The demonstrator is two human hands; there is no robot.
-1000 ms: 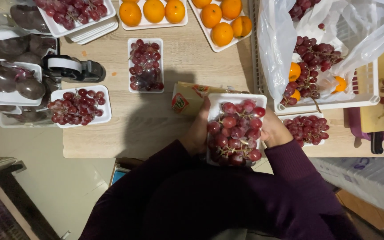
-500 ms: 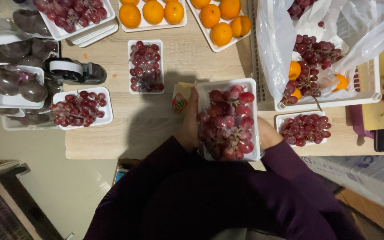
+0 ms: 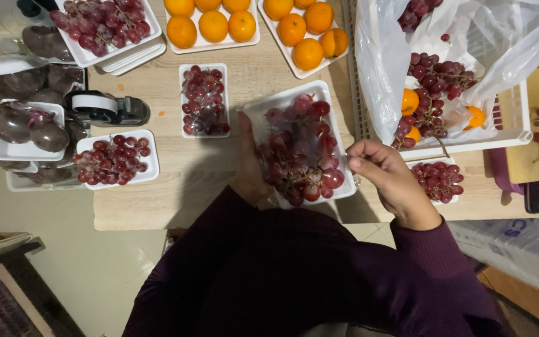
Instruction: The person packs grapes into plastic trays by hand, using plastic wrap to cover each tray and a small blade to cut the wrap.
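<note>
The tray of red grapes (image 3: pixel 299 148) sits on the counter (image 3: pixel 176 187), filled and under clear film. Left hand (image 3: pixel 247 168) clasps its left edge; right hand (image 3: pixel 385 175) pinches film at its right edge. Left of this tray, two grape trays (image 3: pixel 204 100) look finished. To its right, loose grapes (image 3: pixel 438 75) remain in the bag (image 3: pixel 500 37).

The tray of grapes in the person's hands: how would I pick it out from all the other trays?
Start at the wooden table and find its near edge. The white tray of red grapes sits there, tilted, between the left hand and the right hand. Unlike the other grape trays, it is held and lies skewed.
</note>
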